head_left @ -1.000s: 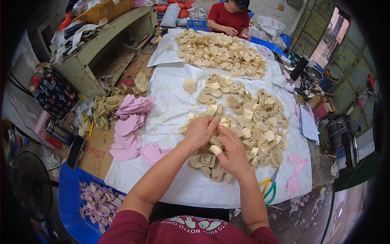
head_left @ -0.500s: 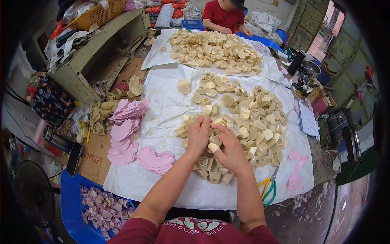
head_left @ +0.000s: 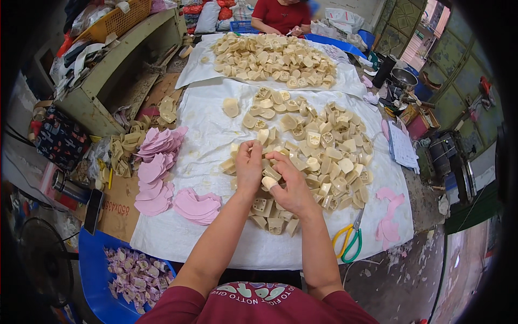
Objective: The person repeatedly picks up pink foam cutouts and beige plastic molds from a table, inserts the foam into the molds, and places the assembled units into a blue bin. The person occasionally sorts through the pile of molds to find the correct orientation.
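Note:
My left hand [head_left: 249, 164] and my right hand [head_left: 289, 181] meet over a white sheet [head_left: 205, 124], both closed around one cream heel-shaped block [head_left: 271, 174]; the right thumb wears a pale cover. A wide spread of the same cream blocks [head_left: 324, 140] lies just beyond and to the right of my hands, and a few more [head_left: 271, 216] sit under my wrists. Pink flat cut pieces [head_left: 195, 205] lie in a pile left of my left forearm.
More pink pieces [head_left: 154, 167] are stacked at the sheet's left edge. Yellow-and-green scissors [head_left: 350, 240] lie at the right. A blue tray [head_left: 102, 275] of small purplish bits sits lower left. Another person in red [head_left: 280, 13] works at a far pile of blocks [head_left: 272, 56].
My hands have stayed together over the near blocks, shifting the held block slightly; the view moved a little.

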Motion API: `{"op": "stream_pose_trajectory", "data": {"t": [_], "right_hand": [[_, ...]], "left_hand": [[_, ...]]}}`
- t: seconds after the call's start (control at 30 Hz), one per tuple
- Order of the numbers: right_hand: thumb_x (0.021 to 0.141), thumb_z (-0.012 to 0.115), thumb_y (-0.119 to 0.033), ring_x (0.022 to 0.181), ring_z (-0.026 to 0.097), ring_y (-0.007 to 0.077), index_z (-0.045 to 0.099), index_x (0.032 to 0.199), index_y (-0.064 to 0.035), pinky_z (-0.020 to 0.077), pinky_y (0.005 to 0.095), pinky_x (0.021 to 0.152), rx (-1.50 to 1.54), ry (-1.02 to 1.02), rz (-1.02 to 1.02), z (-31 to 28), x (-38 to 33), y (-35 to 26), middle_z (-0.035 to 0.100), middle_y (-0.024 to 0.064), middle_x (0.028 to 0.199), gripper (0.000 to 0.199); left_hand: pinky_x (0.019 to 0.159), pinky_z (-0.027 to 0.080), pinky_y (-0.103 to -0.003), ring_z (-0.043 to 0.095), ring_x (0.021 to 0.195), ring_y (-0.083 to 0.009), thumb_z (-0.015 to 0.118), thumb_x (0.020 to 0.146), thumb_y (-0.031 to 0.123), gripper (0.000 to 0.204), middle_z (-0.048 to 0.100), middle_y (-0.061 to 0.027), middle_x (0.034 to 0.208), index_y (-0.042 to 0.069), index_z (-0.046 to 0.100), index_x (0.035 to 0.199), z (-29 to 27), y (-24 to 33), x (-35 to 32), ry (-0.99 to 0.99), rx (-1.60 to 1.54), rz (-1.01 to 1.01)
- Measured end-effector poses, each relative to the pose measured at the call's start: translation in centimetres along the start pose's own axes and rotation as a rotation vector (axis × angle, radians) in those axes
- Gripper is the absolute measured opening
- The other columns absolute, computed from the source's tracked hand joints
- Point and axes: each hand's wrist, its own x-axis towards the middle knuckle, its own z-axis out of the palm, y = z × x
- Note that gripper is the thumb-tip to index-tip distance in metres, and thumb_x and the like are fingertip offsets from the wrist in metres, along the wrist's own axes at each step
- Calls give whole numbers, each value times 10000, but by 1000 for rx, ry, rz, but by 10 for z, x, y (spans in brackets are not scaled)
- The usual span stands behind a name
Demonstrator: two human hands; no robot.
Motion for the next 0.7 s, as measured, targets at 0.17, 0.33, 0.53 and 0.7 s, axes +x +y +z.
{"op": "stream_pose_trajectory", "data": {"t": [0.17,0.33,0.53,0.7], "right_hand": [[732,593,-50,827,616,225,551,944,56,497,306,697,3,-11,8,1,-11,0,551,134,1250,240],[792,599,-24,965,618,216,594,1060,63,478,302,855,140,69,-38,3,-35,9,594,128,1186,281],[928,522,-40,970,631,141,613,1151,22,481,269,886,813,416,100,-6,-21,24,665,62,1063,248],[935,566,-52,926,645,130,604,1160,42,509,277,846,802,413,148,-22,-7,5,671,75,1052,246]], "left_hand": [[598,418,-230,516,662,-86,506,986,375,345,583,-21,794,42,570,1052,-4,9,20,218,-200,-188],[640,447,-266,538,674,-116,431,987,520,509,595,-44,803,57,563,1153,-2,18,27,154,-55,-110],[758,459,-285,545,843,-117,457,996,437,479,572,-16,911,46,543,1258,-8,27,22,-36,-173,-3],[763,482,-303,543,945,-127,495,976,439,534,563,-21,1022,56,474,1347,-10,70,6,-222,-102,-42]]}}
